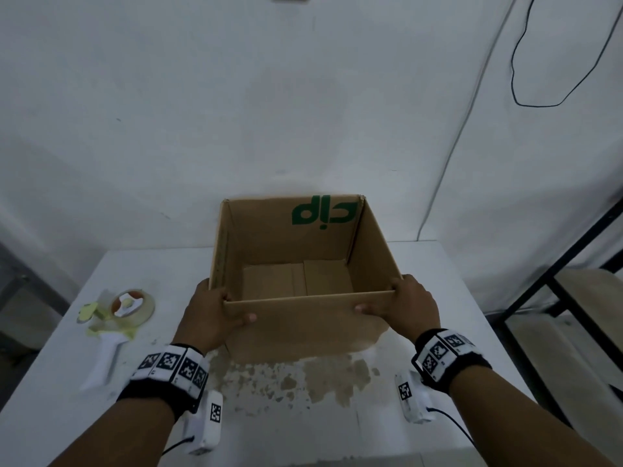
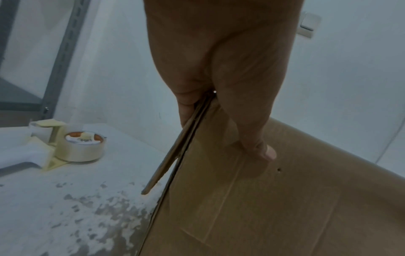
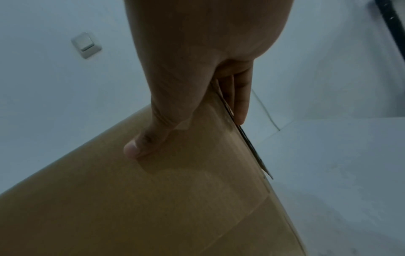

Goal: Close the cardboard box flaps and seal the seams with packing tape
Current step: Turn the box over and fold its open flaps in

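An open brown cardboard box (image 1: 303, 328) stands on the white table (image 1: 455, 281), with a green logo upside down on its far inner wall. My left hand (image 1: 229, 308) grips its near left corner, thumb on the front face and fingers round the side. In the left wrist view, the left hand (image 2: 228, 136) pinches a folded-down flap against the box (image 2: 285, 207). My right hand (image 1: 379, 298) grips the near right corner the same way; in the right wrist view the right hand (image 3: 186, 133) has its thumb on the box (image 3: 153, 207). A tape dispenser (image 1: 124, 311) (image 2: 83, 147) lies at the left.
A worn, peeled patch (image 1: 303, 379) marks the table in front of the box. The white wall stands close behind. A black metal shelf frame (image 1: 553, 281) is at the right, and a cable (image 1: 455, 146) runs down the wall. A grey rack (image 2: 63, 57) stands left.
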